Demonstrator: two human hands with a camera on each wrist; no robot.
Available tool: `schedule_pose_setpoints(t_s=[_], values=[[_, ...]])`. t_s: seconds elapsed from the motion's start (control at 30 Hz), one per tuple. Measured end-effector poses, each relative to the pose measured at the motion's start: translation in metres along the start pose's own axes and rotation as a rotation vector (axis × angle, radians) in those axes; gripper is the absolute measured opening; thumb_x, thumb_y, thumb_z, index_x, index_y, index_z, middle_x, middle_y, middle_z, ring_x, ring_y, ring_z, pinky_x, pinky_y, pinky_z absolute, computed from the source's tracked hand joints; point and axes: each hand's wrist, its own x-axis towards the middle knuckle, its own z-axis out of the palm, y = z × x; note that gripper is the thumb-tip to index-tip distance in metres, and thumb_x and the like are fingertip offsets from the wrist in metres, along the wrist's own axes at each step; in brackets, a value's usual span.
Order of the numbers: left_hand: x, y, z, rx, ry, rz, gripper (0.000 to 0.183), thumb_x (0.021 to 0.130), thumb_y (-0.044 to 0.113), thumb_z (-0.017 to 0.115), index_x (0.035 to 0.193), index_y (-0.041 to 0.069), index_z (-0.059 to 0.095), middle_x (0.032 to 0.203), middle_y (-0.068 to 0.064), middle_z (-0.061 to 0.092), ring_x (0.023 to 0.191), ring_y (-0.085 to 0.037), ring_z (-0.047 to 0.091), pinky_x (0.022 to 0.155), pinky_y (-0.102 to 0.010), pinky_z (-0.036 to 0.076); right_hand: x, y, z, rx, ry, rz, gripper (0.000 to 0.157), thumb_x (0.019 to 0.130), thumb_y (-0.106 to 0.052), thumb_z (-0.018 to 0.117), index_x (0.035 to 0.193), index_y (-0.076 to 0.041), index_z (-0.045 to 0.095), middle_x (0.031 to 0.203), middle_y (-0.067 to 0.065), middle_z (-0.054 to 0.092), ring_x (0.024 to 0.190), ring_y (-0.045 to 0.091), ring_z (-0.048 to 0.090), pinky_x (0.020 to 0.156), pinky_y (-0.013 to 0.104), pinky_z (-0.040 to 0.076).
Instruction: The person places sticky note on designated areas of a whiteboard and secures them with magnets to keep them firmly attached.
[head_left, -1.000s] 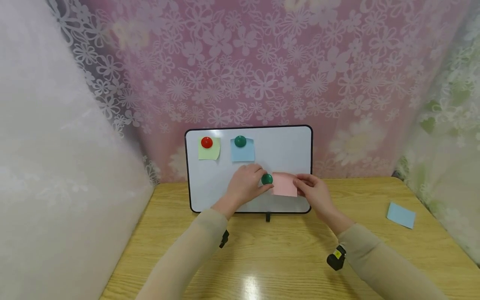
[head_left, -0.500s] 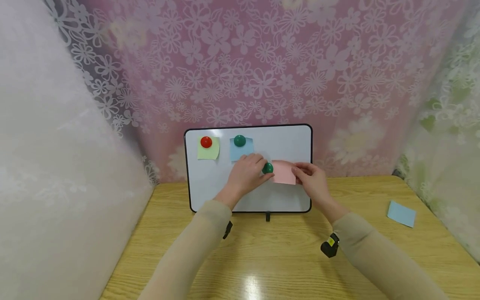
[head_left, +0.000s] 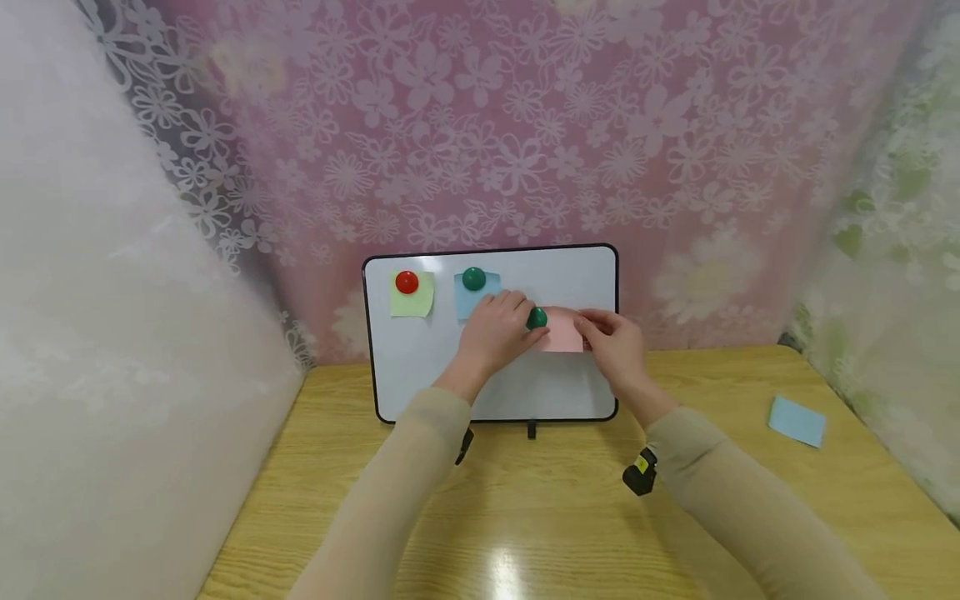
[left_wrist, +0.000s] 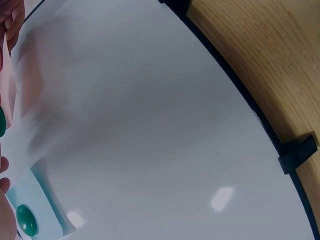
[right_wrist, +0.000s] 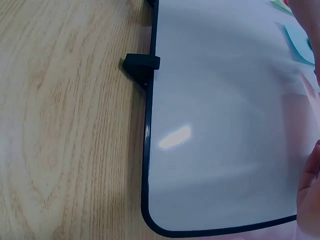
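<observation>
In the head view my left hand [head_left: 495, 332] pinches a round green magnet [head_left: 537, 317] between thumb and fingers. Right beside it is a pink sticky note [head_left: 562, 330], its right edge pinched by my right hand [head_left: 611, 340]. Both hands are in front of the whiteboard [head_left: 435, 375], over its right half. In the left wrist view the pink note [left_wrist: 7, 90] stands off the board and casts a shadow on it. A blue note [head_left: 467, 307] under another green magnet [head_left: 473, 278] is on the board, partly covered by my left hand.
At the board's upper left a red magnet [head_left: 407, 282] sits on a light green note [head_left: 412, 306]. A loose blue note [head_left: 797, 422] lies on the wooden table [head_left: 555, 517] at the right. A black foot [right_wrist: 141, 65] props the board's lower edge. A floral curtain [head_left: 495, 125] hangs behind.
Both hands have risen up the board with the green magnet and the pink note. My left hand now overlaps the blue note on the board.
</observation>
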Motion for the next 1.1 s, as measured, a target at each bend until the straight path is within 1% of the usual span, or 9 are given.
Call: schedule_pose_setpoints(t_s=[0.2, 0.33, 0.43, 0.57, 0.63, 0.77, 0.93, 1.1], values=[[0.008, 0.002, 0.001, 0.014, 0.028, -0.021, 0.045, 0.101, 0.051, 0.073, 0.116, 0.009, 0.076, 0.112, -0.002, 0.072, 0.103, -0.019, 0.068, 0.089, -0.032, 0.057, 0.006, -0.002, 0.001, -0.014, 0.07, -0.057, 0.034, 0.107, -0.028, 0.07, 0.132, -0.005, 0.074, 0.121, 0.014, 0.073, 0.094, 0.018, 0.067, 0.077, 0.018, 0.056], [0.015, 0.003, 0.003, 0.034, 0.035, -0.029, 0.045, 0.102, 0.05, 0.073, 0.117, 0.009, 0.076, 0.112, -0.002, 0.072, 0.104, -0.019, 0.067, 0.089, -0.031, 0.057, 0.009, -0.006, 0.002, -0.013, 0.097, -0.067, 0.035, 0.107, -0.03, 0.07, 0.134, -0.007, 0.074, 0.121, 0.012, 0.073, 0.093, 0.016, 0.066, 0.077, 0.018, 0.057], [0.018, 0.005, 0.004, 0.031, 0.063, -0.047, 0.044, 0.1, 0.05, 0.075, 0.116, 0.009, 0.076, 0.11, -0.002, 0.072, 0.102, -0.019, 0.068, 0.087, -0.031, 0.057, 0.013, -0.009, 0.004, -0.018, 0.128, -0.088, 0.036, 0.106, -0.031, 0.071, 0.133, -0.008, 0.075, 0.119, 0.012, 0.074, 0.092, 0.015, 0.067, 0.076, 0.018, 0.056], [0.022, 0.008, 0.003, 0.014, 0.113, -0.08, 0.045, 0.099, 0.051, 0.077, 0.115, 0.009, 0.077, 0.107, -0.003, 0.072, 0.1, -0.019, 0.069, 0.086, -0.031, 0.058, 0.021, -0.012, 0.008, -0.068, 0.19, -0.149, 0.034, 0.104, -0.032, 0.074, 0.128, -0.008, 0.077, 0.114, 0.012, 0.077, 0.09, 0.014, 0.068, 0.071, 0.016, 0.054], [0.023, 0.01, 0.003, 0.018, 0.124, -0.093, 0.046, 0.099, 0.051, 0.076, 0.116, 0.009, 0.077, 0.108, -0.003, 0.073, 0.1, -0.019, 0.069, 0.086, -0.032, 0.059, 0.025, -0.012, 0.01, -0.11, 0.221, -0.181, 0.032, 0.103, -0.032, 0.075, 0.126, -0.009, 0.079, 0.111, 0.011, 0.078, 0.091, 0.015, 0.07, 0.069, 0.016, 0.052], [0.027, 0.013, 0.004, 0.028, 0.115, -0.123, 0.045, 0.101, 0.05, 0.074, 0.118, 0.008, 0.076, 0.11, -0.004, 0.072, 0.102, -0.02, 0.069, 0.085, -0.033, 0.058, 0.029, -0.013, 0.012, -0.158, 0.248, -0.227, 0.032, 0.103, -0.031, 0.076, 0.125, -0.008, 0.079, 0.111, 0.01, 0.079, 0.096, 0.02, 0.072, 0.07, 0.016, 0.051], [0.033, 0.015, 0.005, 0.033, 0.108, -0.165, 0.044, 0.102, 0.05, 0.073, 0.119, 0.009, 0.076, 0.112, -0.004, 0.072, 0.103, -0.02, 0.069, 0.085, -0.034, 0.058, 0.031, -0.016, 0.014, -0.195, 0.262, -0.243, 0.031, 0.103, -0.031, 0.076, 0.125, -0.009, 0.08, 0.111, 0.01, 0.079, 0.098, 0.023, 0.073, 0.07, 0.015, 0.051], [0.037, 0.018, 0.005, 0.054, 0.09, -0.195, 0.042, 0.104, 0.047, 0.071, 0.12, 0.009, 0.075, 0.114, -0.003, 0.071, 0.104, -0.02, 0.068, 0.085, -0.033, 0.057, 0.03, -0.017, 0.016, -0.228, 0.265, -0.26, 0.03, 0.104, -0.031, 0.075, 0.124, -0.009, 0.08, 0.112, 0.011, 0.079, 0.099, 0.025, 0.074, 0.072, 0.02, 0.053]])
